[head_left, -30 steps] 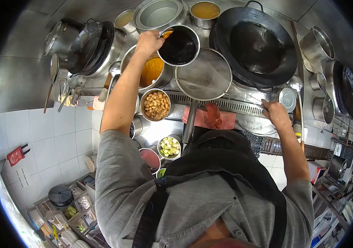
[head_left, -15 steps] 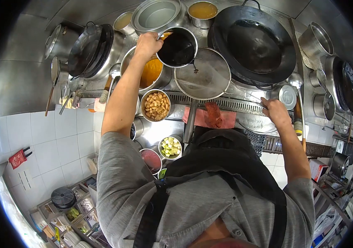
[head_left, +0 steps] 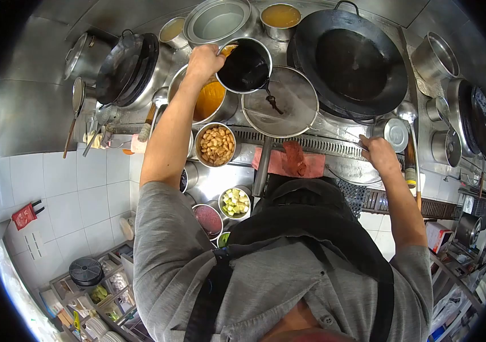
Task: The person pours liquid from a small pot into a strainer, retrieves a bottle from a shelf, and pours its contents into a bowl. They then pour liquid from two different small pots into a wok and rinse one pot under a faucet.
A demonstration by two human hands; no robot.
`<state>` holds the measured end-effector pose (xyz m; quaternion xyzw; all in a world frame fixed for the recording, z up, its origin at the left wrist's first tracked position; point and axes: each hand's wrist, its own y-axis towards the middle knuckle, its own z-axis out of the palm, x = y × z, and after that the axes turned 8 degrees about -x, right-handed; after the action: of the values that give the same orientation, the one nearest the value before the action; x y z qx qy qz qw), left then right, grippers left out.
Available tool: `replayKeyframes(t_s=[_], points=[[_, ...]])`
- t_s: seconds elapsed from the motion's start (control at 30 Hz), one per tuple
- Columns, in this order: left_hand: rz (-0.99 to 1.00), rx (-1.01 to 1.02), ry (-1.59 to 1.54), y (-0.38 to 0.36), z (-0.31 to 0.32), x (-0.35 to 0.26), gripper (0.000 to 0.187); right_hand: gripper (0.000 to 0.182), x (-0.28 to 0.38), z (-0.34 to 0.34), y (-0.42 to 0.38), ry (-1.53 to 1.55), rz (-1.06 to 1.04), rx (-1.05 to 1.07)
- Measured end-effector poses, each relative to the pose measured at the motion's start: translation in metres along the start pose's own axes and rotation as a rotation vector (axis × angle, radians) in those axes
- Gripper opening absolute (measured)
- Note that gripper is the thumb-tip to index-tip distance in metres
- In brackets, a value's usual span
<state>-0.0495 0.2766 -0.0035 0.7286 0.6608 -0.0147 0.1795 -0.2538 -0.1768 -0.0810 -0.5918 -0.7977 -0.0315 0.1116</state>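
In the head view, my left hand [head_left: 204, 61] is closed on the rim or handle side of a metal pot [head_left: 236, 86], which is tilted to the right. Dark liquid [head_left: 244, 67] runs from its lip in a thin stream. The stream falls onto a round fine-mesh strainer [head_left: 288, 117], which lies over a pan whose thick grey handle [head_left: 262, 168] points toward me. My right hand [head_left: 380, 154] is closed around the end of a thin handle that runs left to the strainer. Under my left wrist stands a pot of orange liquid [head_left: 210, 101].
A large black wok [head_left: 351, 62] sits to the right of the strainer. Nearer me are a pot of brown chunks [head_left: 217, 145], a pot of pale green cubes [head_left: 235, 202] and a pink cloth [head_left: 277, 163]. Ladles [head_left: 407, 111] rest at both sides.
The dark stream from the tilted pot has grown longer and reaches farther right over the mesh. Both hands keep nearly the same place.
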Motion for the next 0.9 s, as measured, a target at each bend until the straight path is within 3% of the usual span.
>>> replayKeyframes(t_s=[0.9], points=[[-0.036,-0.021,0.042,-0.009,-0.009,-0.013,0.023,0.049,0.005,-0.008,0.001,0.005,0.025,0.032]])
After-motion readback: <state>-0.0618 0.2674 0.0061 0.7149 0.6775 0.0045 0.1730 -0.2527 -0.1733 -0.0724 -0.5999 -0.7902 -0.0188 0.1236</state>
